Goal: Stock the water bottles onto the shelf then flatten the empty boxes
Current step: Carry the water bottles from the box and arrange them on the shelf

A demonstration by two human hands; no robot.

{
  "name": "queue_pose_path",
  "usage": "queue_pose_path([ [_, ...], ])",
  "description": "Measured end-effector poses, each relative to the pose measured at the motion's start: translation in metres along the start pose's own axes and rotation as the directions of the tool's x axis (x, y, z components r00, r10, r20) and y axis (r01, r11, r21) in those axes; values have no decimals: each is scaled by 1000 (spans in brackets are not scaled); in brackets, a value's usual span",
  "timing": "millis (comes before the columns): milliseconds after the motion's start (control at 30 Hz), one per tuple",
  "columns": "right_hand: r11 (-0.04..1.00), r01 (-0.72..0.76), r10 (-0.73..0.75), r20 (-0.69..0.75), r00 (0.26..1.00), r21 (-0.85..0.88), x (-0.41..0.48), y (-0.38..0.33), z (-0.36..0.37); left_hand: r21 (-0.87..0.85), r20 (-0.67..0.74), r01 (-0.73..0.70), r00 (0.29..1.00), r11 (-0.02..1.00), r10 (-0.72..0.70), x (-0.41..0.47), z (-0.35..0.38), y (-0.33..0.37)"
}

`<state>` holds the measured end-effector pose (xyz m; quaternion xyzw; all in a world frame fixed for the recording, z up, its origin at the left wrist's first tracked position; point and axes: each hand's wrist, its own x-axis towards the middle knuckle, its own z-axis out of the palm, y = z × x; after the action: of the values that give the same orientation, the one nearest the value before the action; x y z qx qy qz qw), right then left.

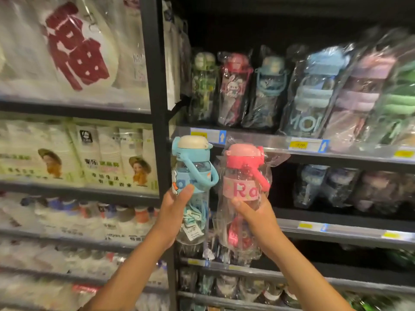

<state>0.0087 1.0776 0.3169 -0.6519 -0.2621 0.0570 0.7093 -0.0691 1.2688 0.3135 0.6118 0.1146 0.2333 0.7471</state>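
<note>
The head camera looks at a dark shop shelving unit, and both of the person's hands are raised in front of it. The left hand point(174, 212) is curled round the lower body of a blue water bottle point(193, 167), with the thumb across its printed band. This bottle stands upright and has a cream lid and a blue loop strap. The right hand point(258, 218) grips a pink water bottle point(242, 176) in the same way. That bottle is also upright and is wrapped in a clear plastic bag that crinkles around it.

The two bottles are held side by side, just apart, in front of the shelf rail point(258, 142), with their lids level with it. The rail carries a yellow price tag point(300, 145). On the shelf above the rail stands a row of wrapped bottles point(233, 88) in green, red, blue and lilac. More wrapped bottles point(332, 187) sit in the darker tier below.

A black upright post point(157, 86) divides this unit from the one on the left, which holds white printed packets point(107, 153).
</note>
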Motion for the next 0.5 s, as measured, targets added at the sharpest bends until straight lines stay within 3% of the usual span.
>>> queue_pose_path([
  [267, 985, 165, -168, -63, 984, -47, 34, -57, 2, -32, 135, -150, 979, 988, 153, 27, 12, 47],
  [500, 947, 271, -299, -168, 939, -169, 87, -143, -4, -44, 155, -169, 972, 985, 174, 36, 11, 53],
])
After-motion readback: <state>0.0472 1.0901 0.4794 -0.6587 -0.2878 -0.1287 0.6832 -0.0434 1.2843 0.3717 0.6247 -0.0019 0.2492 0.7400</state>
